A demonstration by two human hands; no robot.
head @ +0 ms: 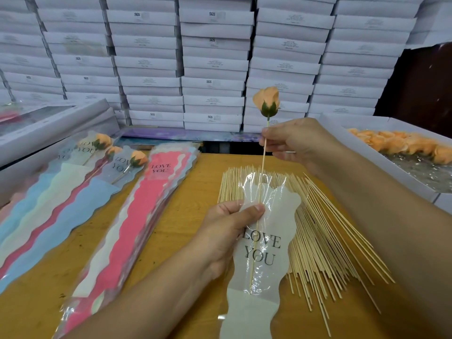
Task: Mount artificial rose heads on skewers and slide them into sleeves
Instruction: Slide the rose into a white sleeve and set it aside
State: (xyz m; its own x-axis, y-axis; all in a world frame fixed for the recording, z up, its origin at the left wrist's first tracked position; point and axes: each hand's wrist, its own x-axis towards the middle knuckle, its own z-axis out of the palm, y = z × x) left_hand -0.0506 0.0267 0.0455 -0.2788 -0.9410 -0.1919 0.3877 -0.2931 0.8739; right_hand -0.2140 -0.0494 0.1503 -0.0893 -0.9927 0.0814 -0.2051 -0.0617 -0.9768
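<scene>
A: Grip, entry one?
B: Right hand pinches a bamboo skewer just below its peach rose head, fingers curled on the stick. Left hand holds a clear "LOVE YOU" sleeve near its top, thumb pressed on the film. The skewer's lower part is already inside the sleeve, the rose well above the opening.

A: Largest items?
B: Wall of stacked white boxes across the back. Wooden table beneath everything.

A: Next down?
B: Right: an open white tray holding a row of peach rose heads. Left: flat white boxes, lying tilted.

A: On the table?
B: Loose pile of bare skewers, fanned out under and beside the held sleeve. Stack of empty sleeves, pink on top, left of centre. Further left, finished sleeved roses, three rose heads showing; the exact count is hard to tell where the sleeves overlap.
</scene>
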